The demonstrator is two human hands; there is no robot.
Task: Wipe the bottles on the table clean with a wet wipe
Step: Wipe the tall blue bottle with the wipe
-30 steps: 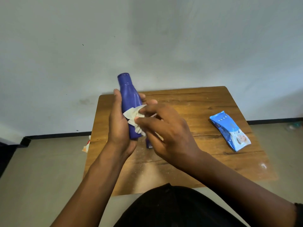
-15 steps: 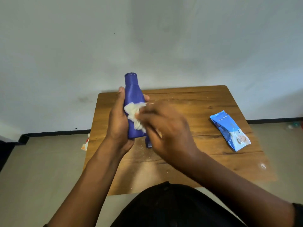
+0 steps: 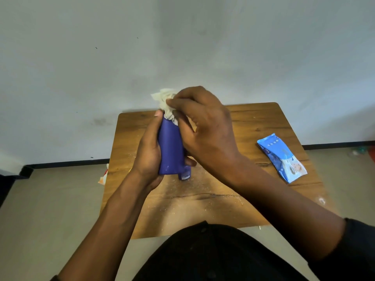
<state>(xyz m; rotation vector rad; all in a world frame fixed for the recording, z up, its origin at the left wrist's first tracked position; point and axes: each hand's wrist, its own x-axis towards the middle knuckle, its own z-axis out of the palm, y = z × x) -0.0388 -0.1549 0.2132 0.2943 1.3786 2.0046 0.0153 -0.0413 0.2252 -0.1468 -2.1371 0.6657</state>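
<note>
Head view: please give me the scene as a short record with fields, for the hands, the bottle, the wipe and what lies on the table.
left hand: left hand grips the body of the blue bottle, held upright above the table
right hand: right hand pinches the white wet wipe over the bottle's top
bottle top: covered by the wipe, not visible
second bottle: small blue bottle, mostly hidden behind the held one
table: wooden table, with pale dust near its middle
pack: blue wipe pack lies flat on the right side
</note>
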